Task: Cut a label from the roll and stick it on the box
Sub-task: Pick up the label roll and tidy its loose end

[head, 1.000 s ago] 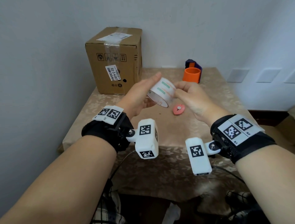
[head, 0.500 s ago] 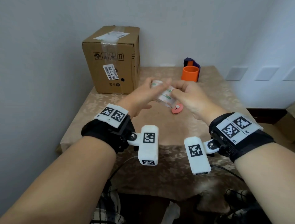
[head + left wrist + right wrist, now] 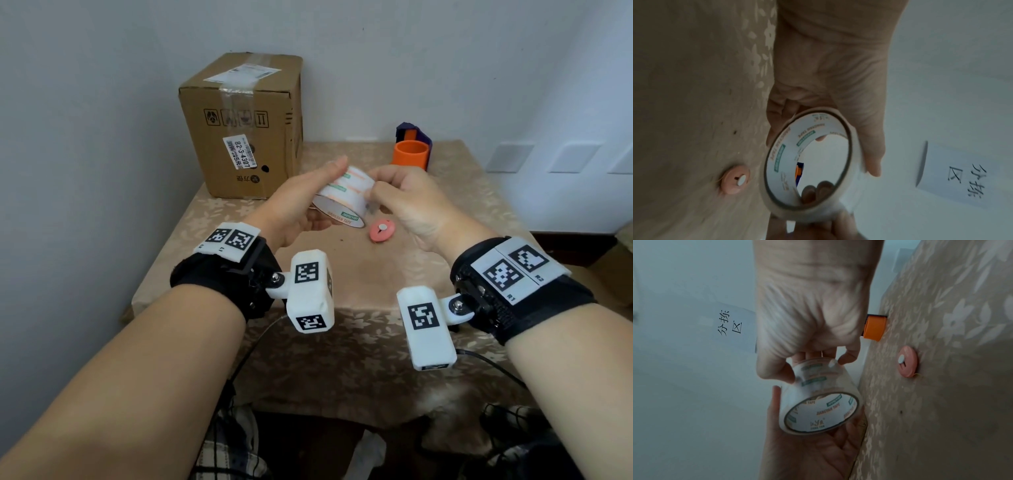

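Observation:
A clear tape roll (image 3: 344,198) (image 3: 807,164) (image 3: 818,395) with a white printed core hangs above the table's middle. My left hand (image 3: 301,202) (image 3: 828,91) grips it from the left, thumb along the top. My right hand (image 3: 394,195) (image 3: 809,321) meets the roll's right side, thumb and fingertips (image 3: 846,356) curled and pinching at its outer surface. A brown cardboard box (image 3: 243,126) with a white sticker stands at the table's back left. A small round pink cutter (image 3: 382,231) (image 3: 734,179) (image 3: 907,363) lies on the cloth just below the roll.
An orange cylinder (image 3: 410,155) (image 3: 874,328) with a dark purple holder behind it stands at the back of the table (image 3: 342,291), right of the box. A wall runs close behind and to the left. A paper sign (image 3: 953,170) hangs on the wall.
Both hands lifted the roll slightly and turned it, so its open core now faces down toward me. The right fingers shifted along the roll's right side.

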